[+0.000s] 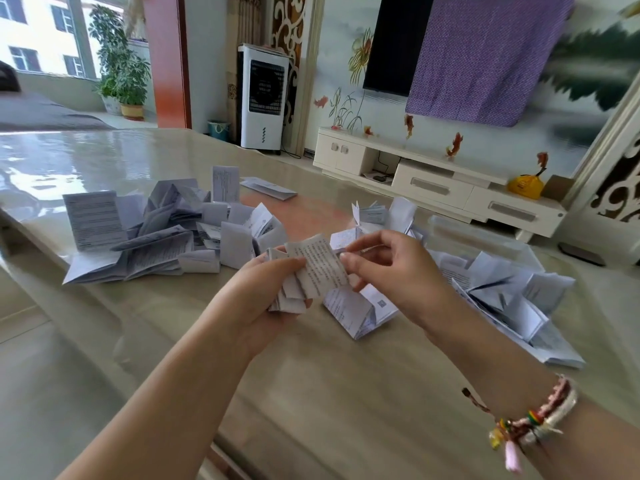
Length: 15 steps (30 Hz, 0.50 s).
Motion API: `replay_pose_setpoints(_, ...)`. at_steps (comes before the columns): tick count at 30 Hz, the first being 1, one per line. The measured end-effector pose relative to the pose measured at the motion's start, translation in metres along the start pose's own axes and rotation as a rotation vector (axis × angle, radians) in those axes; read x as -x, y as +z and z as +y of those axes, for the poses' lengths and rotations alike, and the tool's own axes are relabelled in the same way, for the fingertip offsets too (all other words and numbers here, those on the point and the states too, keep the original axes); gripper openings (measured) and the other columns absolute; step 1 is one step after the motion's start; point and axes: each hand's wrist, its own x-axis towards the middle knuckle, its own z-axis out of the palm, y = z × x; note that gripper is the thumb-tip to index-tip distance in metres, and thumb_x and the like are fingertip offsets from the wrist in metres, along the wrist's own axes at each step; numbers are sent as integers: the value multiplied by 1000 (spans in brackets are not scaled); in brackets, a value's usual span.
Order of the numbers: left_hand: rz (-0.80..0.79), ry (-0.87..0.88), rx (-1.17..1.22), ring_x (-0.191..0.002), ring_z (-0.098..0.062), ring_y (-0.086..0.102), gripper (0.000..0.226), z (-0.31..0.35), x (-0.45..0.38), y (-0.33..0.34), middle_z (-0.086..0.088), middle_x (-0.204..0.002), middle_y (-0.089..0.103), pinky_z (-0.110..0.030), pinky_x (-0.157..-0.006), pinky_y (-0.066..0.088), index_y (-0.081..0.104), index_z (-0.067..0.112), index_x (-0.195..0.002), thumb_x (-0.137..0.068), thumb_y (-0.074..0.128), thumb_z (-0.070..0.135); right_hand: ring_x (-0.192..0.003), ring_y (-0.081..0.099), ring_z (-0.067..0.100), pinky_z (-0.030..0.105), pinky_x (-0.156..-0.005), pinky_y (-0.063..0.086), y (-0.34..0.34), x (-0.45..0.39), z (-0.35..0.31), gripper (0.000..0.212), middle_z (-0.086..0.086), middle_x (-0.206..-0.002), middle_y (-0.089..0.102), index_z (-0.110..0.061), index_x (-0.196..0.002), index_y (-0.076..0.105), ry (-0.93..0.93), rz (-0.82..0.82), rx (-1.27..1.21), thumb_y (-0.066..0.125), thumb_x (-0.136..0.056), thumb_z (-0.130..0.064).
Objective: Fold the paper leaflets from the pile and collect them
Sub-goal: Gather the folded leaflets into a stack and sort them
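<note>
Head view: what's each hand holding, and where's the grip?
Left hand holds a bundle of folded leaflets by its left side. Right hand pinches the right edge of the top leaflet.

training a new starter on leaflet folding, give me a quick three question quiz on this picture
1. True or false: the left hand grips a bunch of folded white paper leaflets.
2. Which wrist wears the braided multicolour bracelet?
3. The right hand pinches the printed white leaflet: A) lying flat on the glossy beige table, B) raised above it.

Key: 1 true; 2 right; 3 B.
</note>
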Motion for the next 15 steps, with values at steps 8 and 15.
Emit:
replay_pose_setpoints(8, 105, 75, 18, -94, -30, 68, 22, 0, -2, -2, -23, -109, 67, -44, -73, 57, 57, 0, -115, -98, 44, 2, -75, 56, 9, 25, -63, 42, -6, 18, 23, 21, -9, -83, 61, -21, -84, 61, -25, -120, 714, 67, -84, -42)
replay_pose_setpoints(15, 175, 61, -1, -100, -34, 68, 26, -6, -4, 0, -16, -109, 69, -51, -91, 52, 59, 12, -112, -97, 38, 6, -61, 63, 18, 31, -59, 52, -15, 19, 8, 12, 0, -69, 67, -15, -79, 65, -204, 255, 252, 65, -89, -21)
